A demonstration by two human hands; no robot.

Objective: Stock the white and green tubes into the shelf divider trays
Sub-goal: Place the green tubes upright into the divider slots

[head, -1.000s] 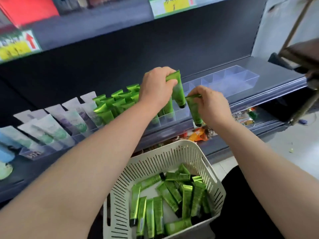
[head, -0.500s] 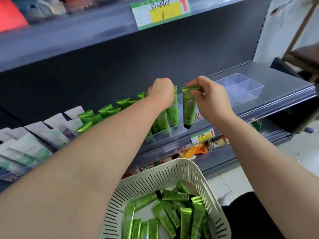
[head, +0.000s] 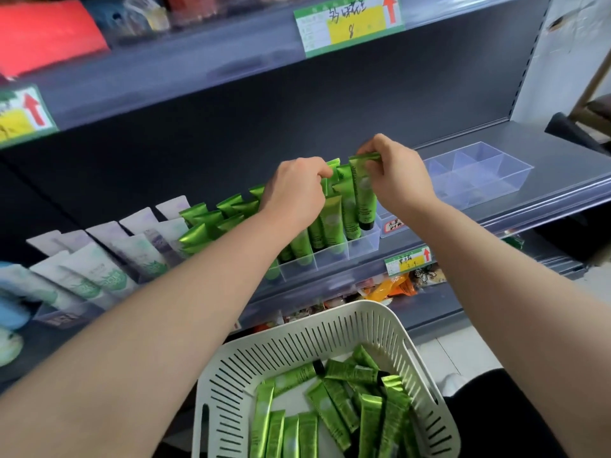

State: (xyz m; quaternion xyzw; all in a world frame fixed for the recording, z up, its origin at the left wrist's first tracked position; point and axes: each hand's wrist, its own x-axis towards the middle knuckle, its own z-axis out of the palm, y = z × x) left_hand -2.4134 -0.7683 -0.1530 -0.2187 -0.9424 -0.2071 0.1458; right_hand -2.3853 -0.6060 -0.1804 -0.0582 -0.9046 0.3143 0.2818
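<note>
Tube (head: 363,196) hangs upright, cap down, at frame centre, pinched by its crimp in your right hand (head: 400,180), just above the rightmost cell of the tray (head: 365,247); your left hand (head: 294,190) grips neighbouring tubes (head: 330,223).

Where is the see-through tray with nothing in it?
In the head view, the empty clear tray sits on the grey shelf at the right, just beyond the right hand, which pinches a green tube.

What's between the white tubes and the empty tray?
Head view: green tubes standing in a divider tray, the left hand and right hand gripping them.
</note>
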